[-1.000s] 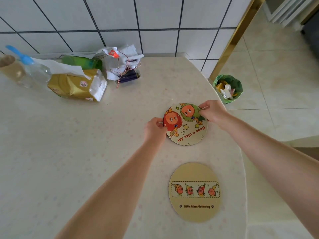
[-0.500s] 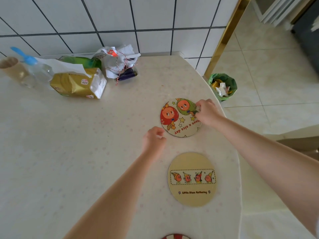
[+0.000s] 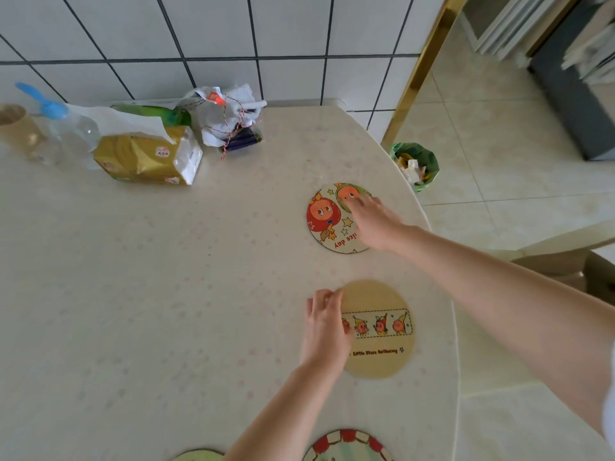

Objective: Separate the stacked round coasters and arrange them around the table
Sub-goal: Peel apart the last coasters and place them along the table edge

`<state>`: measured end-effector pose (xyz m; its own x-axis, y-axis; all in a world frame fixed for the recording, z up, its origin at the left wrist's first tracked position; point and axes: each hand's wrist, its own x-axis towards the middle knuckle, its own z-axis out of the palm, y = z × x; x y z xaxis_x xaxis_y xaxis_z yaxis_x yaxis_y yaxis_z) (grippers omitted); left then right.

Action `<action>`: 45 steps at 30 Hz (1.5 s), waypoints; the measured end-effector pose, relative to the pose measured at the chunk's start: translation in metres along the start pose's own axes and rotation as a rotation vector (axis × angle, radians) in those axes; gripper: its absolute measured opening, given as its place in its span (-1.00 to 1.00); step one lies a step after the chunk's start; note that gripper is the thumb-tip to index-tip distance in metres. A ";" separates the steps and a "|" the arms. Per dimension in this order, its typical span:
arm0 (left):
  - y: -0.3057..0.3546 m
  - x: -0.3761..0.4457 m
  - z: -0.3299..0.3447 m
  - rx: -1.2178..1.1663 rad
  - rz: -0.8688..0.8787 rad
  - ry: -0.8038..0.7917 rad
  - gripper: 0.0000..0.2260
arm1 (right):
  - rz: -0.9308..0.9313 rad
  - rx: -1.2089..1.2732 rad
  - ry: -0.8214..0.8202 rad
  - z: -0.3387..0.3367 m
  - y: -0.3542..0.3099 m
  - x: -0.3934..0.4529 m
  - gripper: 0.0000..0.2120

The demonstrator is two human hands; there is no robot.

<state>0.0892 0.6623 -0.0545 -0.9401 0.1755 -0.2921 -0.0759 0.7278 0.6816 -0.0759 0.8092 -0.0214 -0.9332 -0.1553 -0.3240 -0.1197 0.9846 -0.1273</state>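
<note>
Right hand point(image 3: 372, 224) lies palm down on the fruit coaster point(image 3: 329, 221), fingers point(image 3: 354, 202) spread loosely and flat on its far-right part, pinching nothing. That coaster lies flat on the table point(image 3: 149, 294), its cartoon faces showing just left of the fingertips. Left hand point(image 3: 324, 327) sits over the left edge of the tan coaster point(image 3: 382, 331), fingers loosely curled, tips at the rim; cannot tell whether they grip the edge or only touch it. The tan coaster lies flat, stretching right of the left fingers, with a printed strip of small figures and a line of text. The two coasters are apart, fruit one farther out. Two more coaster edges show at the bottom: a red-and-white one point(image 3: 347, 444) below the left wrist, a green one point(image 3: 199, 455) to its left. Well beyond the left fingers: a gold tissue pack point(image 3: 146, 158), a bottle point(image 3: 70, 128), and a crumpled white bag point(image 3: 226, 114).
</note>
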 end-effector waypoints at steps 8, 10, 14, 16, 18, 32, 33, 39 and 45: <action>0.014 0.008 -0.002 0.049 -0.115 0.055 -0.44 | -0.435 -0.188 -0.049 -0.020 -0.004 0.044 -0.16; 0.020 0.011 -0.002 0.006 -0.183 0.094 -0.49 | -0.511 -0.226 -0.091 -0.023 -0.002 0.052 -0.15; 0.043 0.030 -0.007 -0.195 -0.354 0.227 -0.58 | -0.563 -0.246 -0.149 -0.025 0.007 0.065 -0.19; 0.059 0.048 -0.012 -0.375 -0.461 0.301 -0.60 | -0.578 -0.226 -0.143 -0.026 0.009 0.071 -0.25; 0.071 0.067 -0.013 -0.592 -0.630 0.359 -0.65 | -0.597 -0.188 -0.139 -0.026 0.009 0.075 -0.31; 0.083 0.108 -0.003 -1.060 -0.811 0.538 -0.88 | -0.695 -0.003 -0.183 -0.052 0.007 0.099 -0.86; 0.083 0.108 -0.003 -1.098 -0.791 0.527 -0.87 | -0.687 0.015 -0.195 -0.060 0.010 0.100 -0.89; 0.077 0.116 -0.003 -1.263 -0.720 0.466 -0.90 | -0.394 0.456 -0.168 -0.092 0.049 0.092 -0.91; 0.083 0.142 -0.024 -1.256 -0.647 0.477 -0.86 | 0.114 1.069 -0.126 -0.084 0.086 0.061 -0.87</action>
<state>-0.0588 0.7313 -0.0232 -0.6315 -0.3551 -0.6893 -0.5077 -0.4825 0.7137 -0.1714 0.8911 0.0270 -0.8712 -0.1345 -0.4721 0.3801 0.4239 -0.8221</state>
